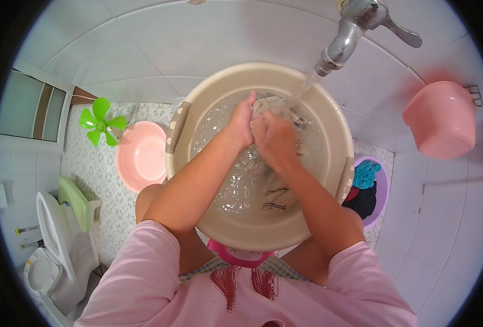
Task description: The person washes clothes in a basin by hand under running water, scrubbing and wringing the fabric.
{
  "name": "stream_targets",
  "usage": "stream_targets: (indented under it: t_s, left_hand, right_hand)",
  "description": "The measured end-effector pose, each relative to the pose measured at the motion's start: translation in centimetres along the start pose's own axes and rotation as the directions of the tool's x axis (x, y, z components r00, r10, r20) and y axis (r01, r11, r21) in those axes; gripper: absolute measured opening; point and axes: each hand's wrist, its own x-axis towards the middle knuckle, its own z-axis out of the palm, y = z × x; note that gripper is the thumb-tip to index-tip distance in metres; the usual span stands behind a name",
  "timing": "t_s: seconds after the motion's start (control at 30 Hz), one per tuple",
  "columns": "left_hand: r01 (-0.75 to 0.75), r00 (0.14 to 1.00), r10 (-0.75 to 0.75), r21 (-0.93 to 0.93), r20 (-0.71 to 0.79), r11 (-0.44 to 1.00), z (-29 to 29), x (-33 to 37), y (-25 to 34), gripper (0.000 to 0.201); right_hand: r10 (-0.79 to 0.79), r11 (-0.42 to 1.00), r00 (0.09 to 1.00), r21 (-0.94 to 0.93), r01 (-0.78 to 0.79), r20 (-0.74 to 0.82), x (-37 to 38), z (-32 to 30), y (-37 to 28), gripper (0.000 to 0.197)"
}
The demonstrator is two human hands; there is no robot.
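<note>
Both my hands are together over a big beige basin (219,235) of sudsy water. My left hand (242,121) is closed at the edge of a wet beige cloth (269,103), its thumb pointing up and its other fingers mostly hidden. Pressed against it, my right hand (274,137) is curled into a fist on the same cloth. More of the cloth, with dark lines on it, lies under the water below my right wrist. From a metal tap (336,52) at the upper right, water runs into the basin just beyond my right hand.
A pink basin (142,155) and a green fan blade (101,122) are at the left, near a toilet (61,234) and a green-topped stool (73,203). On the right stands a purple tub (382,191) of dark and teal clothes (365,174); a pink bucket (442,120) hangs on the wall.
</note>
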Motion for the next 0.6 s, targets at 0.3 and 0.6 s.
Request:
stream_targets:
  t_s: [0.3, 0.6]
  left_hand:
    - [-0.116, 0.992, 0.093, 0.366, 0.08, 0.923, 3.7, -1.8, -2.5, 0.026]
    - [-0.059, 0.997, 0.059, -0.004, 0.055, 0.998, -3.3, 2.4, -1.8, 0.026]
  right_hand:
    - [0.548, 0.813, 0.833, 0.189, -0.551, 0.076, 2.3, -2.7, 5.6, 0.025]
    - [0.37, 0.872, 0.898, 0.243, -0.424, 0.239, 0.2, -1.0, -2.7, 0.022]
